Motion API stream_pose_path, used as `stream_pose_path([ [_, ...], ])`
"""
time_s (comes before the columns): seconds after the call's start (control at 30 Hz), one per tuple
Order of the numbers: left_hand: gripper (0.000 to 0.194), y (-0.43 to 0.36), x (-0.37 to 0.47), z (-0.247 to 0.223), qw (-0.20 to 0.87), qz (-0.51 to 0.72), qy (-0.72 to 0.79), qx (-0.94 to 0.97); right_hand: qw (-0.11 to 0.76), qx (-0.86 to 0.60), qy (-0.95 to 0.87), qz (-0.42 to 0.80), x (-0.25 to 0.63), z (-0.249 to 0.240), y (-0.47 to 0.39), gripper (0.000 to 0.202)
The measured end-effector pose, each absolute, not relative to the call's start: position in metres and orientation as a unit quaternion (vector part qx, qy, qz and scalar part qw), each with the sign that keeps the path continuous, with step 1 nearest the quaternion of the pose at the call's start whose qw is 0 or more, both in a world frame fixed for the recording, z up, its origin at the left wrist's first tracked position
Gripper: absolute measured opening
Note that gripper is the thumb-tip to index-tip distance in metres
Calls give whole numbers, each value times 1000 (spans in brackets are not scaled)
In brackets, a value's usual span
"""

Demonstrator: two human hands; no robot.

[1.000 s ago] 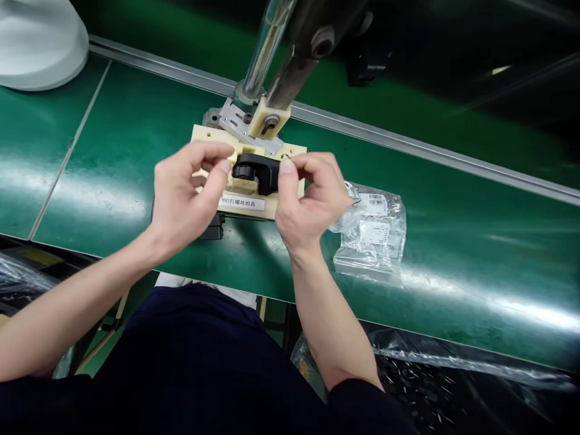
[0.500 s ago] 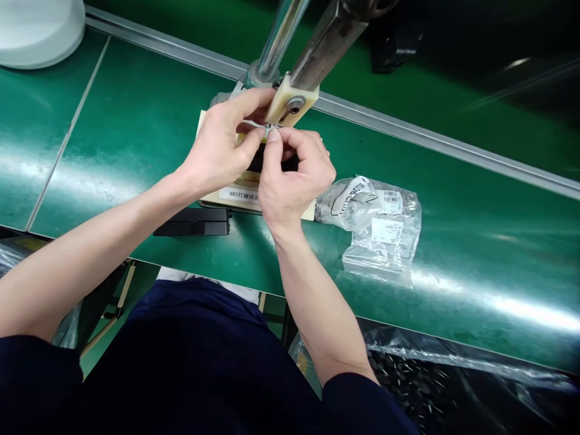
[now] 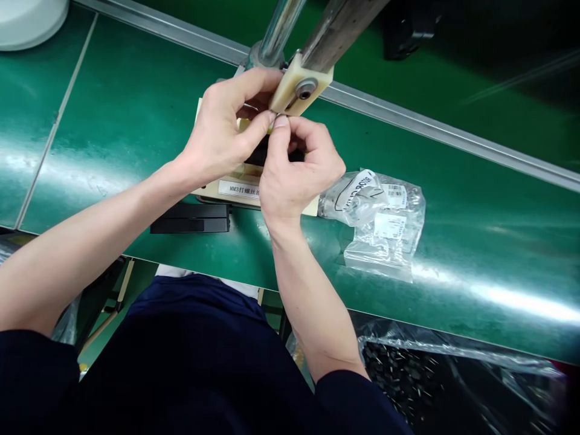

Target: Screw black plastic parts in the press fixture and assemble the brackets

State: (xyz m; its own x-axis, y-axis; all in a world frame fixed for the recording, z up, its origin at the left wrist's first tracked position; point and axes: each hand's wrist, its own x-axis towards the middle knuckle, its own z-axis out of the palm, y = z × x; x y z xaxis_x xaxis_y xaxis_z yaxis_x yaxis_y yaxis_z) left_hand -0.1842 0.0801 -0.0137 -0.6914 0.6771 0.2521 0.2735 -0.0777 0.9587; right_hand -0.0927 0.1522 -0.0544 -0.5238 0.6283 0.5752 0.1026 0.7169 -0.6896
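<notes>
Left hand (image 3: 222, 130), right hand (image 3: 299, 169) moved together, right pinching tiny blurred piece (image 3: 278, 117), left's grip hidden, unclear

Glossy green workbench (image 3: 480, 235), metal rail (image 3: 181, 33).

Smooth, glossy green desk (image 3: 475, 241); crinkled clear plastic bag (image 3: 371, 232) right of centre; shiny metal post (image 3: 281, 30) at upper centre, beside a matt, plastic-looking cream block (image 3: 287, 83).

Along the back of my green table (image 3: 475, 232) I see a metal rail (image 3: 453, 136) and — at the table's far left corner — a white rounded thing (image 3: 29, 21), partly cut off. A clear labelled bag (image 3: 378, 251) lies on its right half; plastic sheeting (image 3: 408, 336) shows below its front edge.
</notes>
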Motion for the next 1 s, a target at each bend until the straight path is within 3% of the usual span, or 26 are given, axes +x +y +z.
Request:
stream_pose_path([
  [0.13, 20, 82, -178, -16, 121, 618, 689, 359, 429, -210, -859, 185, -91, -52, 157, 33],
  [0.3, 25, 82, -179, -21, 100, 600, 706, 364, 456, -237, -833, 204, -91, -34, 156, 6],
  [0.6, 27, 82, -190, -26, 49, 575, 675, 460, 437, -199, -843, 243, -93, -37, 154, 21],
  [0.83, 24, 80, -186, -22, 50, 565, 701, 433, 371, -170, -869, 281, -86, -35, 173, 27],
  [1.0, 15, 79, -187, -23, 68, 585, 716, 373, 340, -161, -867, 326, -89, -31, 181, 19],
])
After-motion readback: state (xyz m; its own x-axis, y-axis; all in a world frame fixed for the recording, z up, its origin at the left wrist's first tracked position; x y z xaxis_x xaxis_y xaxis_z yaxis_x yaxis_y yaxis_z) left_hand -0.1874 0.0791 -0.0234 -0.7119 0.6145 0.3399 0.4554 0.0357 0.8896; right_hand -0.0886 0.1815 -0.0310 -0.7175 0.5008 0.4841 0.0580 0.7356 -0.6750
